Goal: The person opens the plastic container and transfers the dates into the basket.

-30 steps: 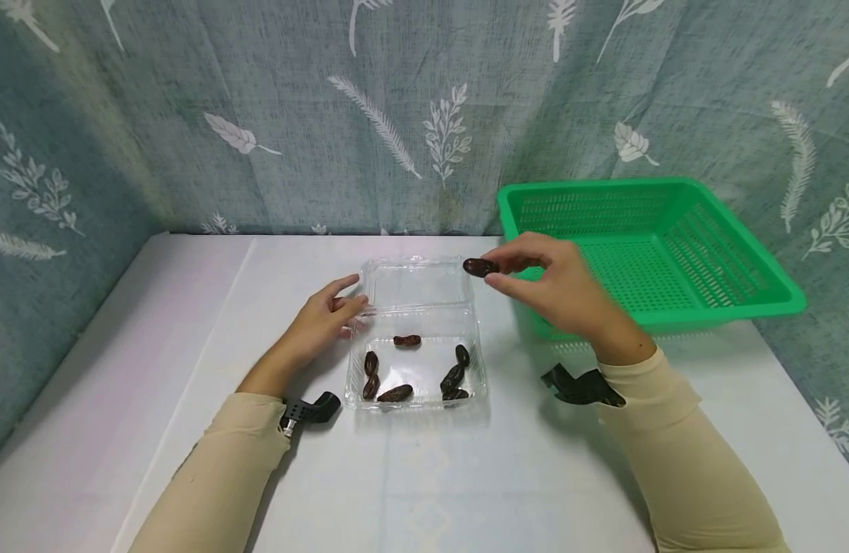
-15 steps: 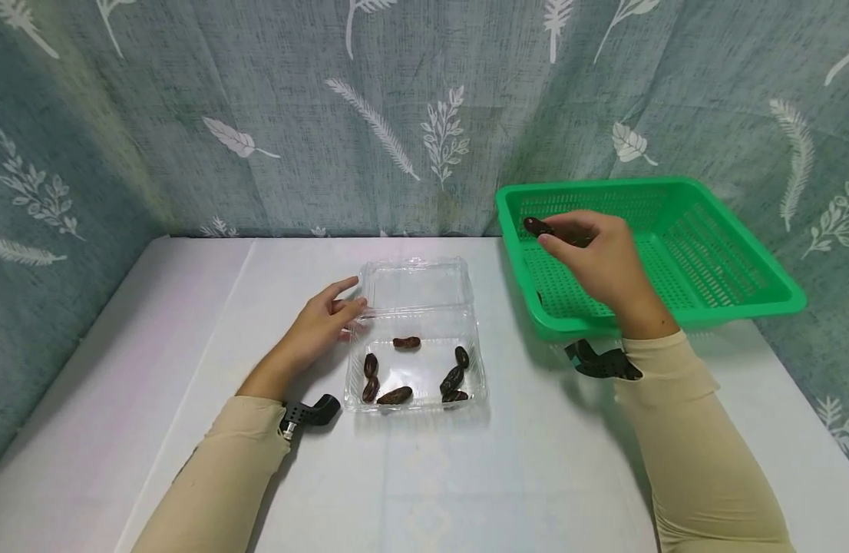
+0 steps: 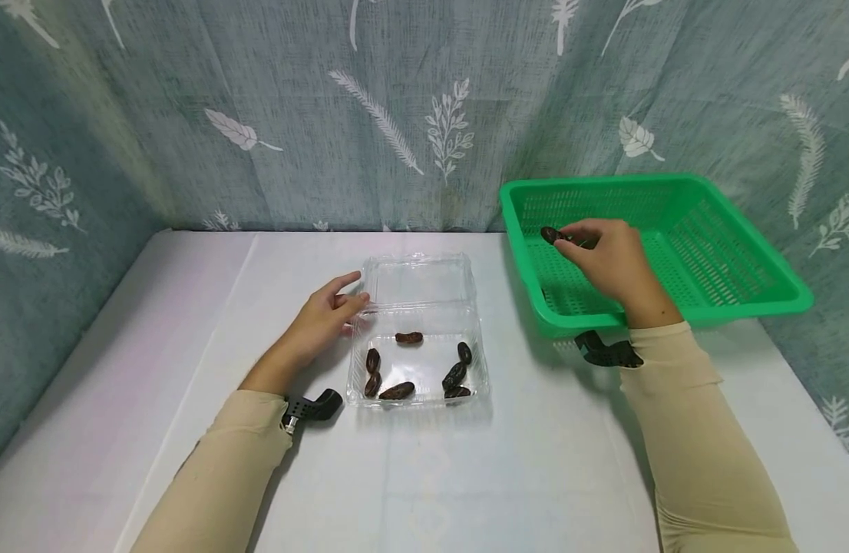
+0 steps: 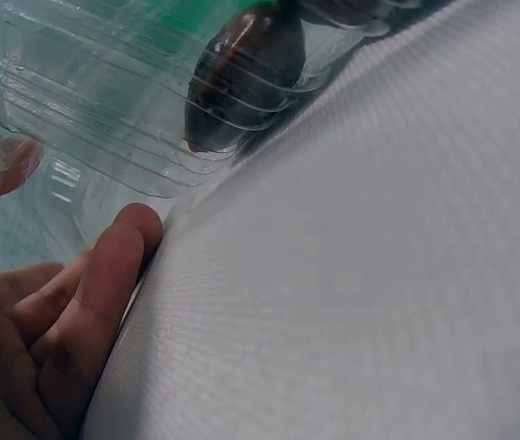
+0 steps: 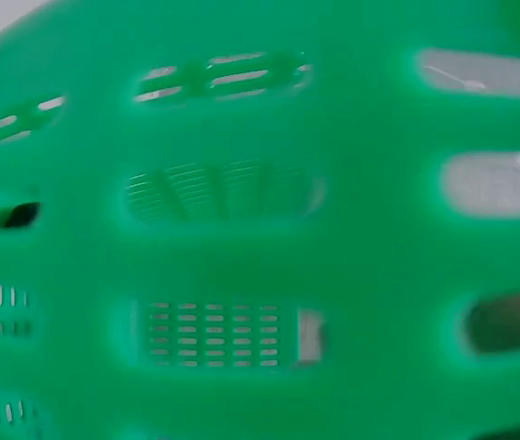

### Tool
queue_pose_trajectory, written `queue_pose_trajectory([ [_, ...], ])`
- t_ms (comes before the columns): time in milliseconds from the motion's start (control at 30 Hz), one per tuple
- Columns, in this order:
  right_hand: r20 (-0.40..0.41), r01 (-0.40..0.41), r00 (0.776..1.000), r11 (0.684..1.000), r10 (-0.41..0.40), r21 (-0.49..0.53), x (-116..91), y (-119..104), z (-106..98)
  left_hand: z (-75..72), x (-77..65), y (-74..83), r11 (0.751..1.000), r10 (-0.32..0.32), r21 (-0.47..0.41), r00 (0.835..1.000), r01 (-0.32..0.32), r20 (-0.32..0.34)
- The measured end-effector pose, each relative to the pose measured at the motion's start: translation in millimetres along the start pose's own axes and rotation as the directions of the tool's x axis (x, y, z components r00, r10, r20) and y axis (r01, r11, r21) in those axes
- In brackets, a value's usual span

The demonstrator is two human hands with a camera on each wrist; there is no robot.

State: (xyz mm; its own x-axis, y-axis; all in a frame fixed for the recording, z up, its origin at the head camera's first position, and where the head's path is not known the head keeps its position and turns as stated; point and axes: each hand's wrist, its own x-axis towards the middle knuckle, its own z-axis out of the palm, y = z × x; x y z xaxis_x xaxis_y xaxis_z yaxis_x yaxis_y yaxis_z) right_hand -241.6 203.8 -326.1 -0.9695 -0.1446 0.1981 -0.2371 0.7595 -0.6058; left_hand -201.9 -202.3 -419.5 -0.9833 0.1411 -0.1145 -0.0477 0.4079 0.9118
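In the head view my right hand (image 3: 607, 257) reaches into the green slotted basket (image 3: 735, 299) and pinches a dark brown date (image 3: 550, 234) between thumb and fingers, low over the basket's left part. A clear plastic clamshell box (image 3: 419, 361) lies open in the middle of the table, with several dates (image 3: 397, 390) in its near half. My left hand (image 3: 324, 315) rests against the box's left edge, fingers loosely extended at the hinge. The left wrist view shows those fingers (image 4: 104, 293) beside the ribbed clear wall and one date (image 4: 246, 73) behind it. Only green basket wall (image 5: 241, 229) fills the right wrist view.
The white table (image 3: 466, 476) is backed by a grey-green curtain with leaf prints (image 3: 397, 115). The basket stands at the back right, its front rim near my right wrist. The box's open lid (image 3: 417, 280) lies flat behind the tray.
My right hand carried the date from above the box's lid rightwards into the green basket and has lowered it a little. The left hand stayed on the box.
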Motion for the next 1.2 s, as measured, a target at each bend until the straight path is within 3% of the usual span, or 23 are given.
queue_pose_trajectory([
  [100, 0.092, -0.026, 0.995, 0.998, 0.031, -0.05, 2.7, 2.8, -0.8, -0.2, 1.0, 0.3, 1.0, 0.006, -0.008, 1.0, -0.006, -0.004],
  [200, 0.209, -0.038, 0.976, 0.994, 0.059, -0.101, 4.1, 5.0, -0.6, 0.2, 1.0, -0.1, 1.0, 0.003, -0.005, 1.0, -0.003, 0.001],
  [333, 0.278, -0.04, 0.958, 0.993, 0.071, -0.114, 4.9, 6.6, 0.9, 0.3, 1.5, 0.7, 1.0, 0.006, -0.003, 1.0, -0.006, -0.003],
  [600, 0.317, -0.052, 0.945, 0.992, 0.087, -0.116, 5.2, 5.3, 0.1, -0.5, 0.6, 2.7, 1.0, 0.009, 0.009, 1.0, -0.009, -0.004],
  [900, 0.32, -0.024, 0.946, 0.994, 0.056, -0.105, 4.4, 5.7, 0.8, -1.0, 0.9, 1.0, 1.0, 0.014, 0.005, 1.0, -0.014, -0.003],
  [1067, 0.283, -0.021, 0.958, 0.995, 0.048, -0.097, 2.2, 3.2, 2.1, -0.4, 0.2, -0.4, 1.0, 0.003, 0.003, 1.0, -0.003, 0.001],
  [1200, 0.2, 0.007, 0.98, 0.998, 0.004, -0.056, -1.0, -1.3, 0.7, -0.2, 0.8, 0.2, 1.0, 0.008, -0.003, 1.0, -0.008, -0.002],
])
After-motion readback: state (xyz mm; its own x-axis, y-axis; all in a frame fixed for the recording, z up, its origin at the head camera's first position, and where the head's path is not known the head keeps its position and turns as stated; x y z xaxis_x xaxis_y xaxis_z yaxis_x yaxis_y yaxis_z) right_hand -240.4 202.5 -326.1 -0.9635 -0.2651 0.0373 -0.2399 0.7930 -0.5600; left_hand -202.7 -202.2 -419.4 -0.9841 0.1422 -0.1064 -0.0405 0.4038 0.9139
